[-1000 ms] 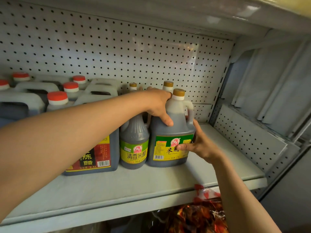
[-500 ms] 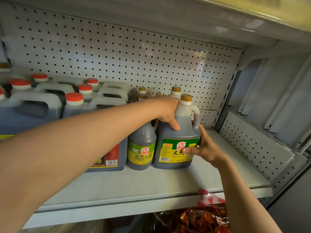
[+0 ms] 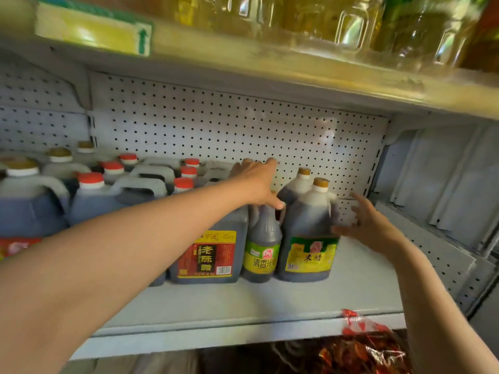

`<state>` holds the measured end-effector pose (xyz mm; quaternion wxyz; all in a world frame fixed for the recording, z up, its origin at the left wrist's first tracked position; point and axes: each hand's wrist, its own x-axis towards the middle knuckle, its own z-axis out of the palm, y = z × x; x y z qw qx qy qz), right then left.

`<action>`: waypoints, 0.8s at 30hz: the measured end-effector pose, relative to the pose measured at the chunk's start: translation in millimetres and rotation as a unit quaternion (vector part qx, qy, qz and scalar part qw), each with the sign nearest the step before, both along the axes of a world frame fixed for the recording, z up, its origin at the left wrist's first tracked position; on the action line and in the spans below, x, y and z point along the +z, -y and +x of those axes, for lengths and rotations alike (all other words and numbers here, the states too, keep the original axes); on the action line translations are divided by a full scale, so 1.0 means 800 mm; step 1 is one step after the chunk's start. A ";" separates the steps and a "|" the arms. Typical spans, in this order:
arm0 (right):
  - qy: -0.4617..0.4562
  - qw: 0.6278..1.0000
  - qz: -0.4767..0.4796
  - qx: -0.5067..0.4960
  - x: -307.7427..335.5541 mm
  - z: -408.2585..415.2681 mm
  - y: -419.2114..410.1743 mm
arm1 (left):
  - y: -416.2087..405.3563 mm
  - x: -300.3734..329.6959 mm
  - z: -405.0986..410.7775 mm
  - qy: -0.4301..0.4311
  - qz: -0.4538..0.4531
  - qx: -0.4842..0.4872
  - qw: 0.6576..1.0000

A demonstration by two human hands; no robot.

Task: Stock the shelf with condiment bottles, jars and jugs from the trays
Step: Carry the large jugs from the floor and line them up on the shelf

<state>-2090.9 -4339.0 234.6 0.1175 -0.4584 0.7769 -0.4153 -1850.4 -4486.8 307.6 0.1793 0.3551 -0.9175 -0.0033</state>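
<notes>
Grey shelf (image 3: 270,306): red-capped jugs (image 3: 91,201) crowd left; both hands' grip loose, empty beside vinegar jug (image 3: 310,230)

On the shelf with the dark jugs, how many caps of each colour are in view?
Red caps: 6
Gold caps: 5
Total: 11
Any cap hidden behind the left hand is not counted.
</notes>
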 end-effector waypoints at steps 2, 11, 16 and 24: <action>-0.064 0.997 -0.009 -0.033 0.026 0.032 0.000 | 0.004 0.009 0.039 -0.030 0.018 -0.002 0.999; -0.251 0.966 0.055 0.013 0.098 0.246 0.020 | 0.021 0.023 0.274 -0.101 0.059 0.074 0.990; -0.287 0.950 0.097 0.079 0.095 0.380 0.034 | 0.026 -0.004 0.422 -0.088 0.057 0.121 0.987; -0.359 0.904 0.159 0.169 0.071 0.562 0.049 | -0.009 -0.066 0.643 -0.047 0.082 0.206 0.974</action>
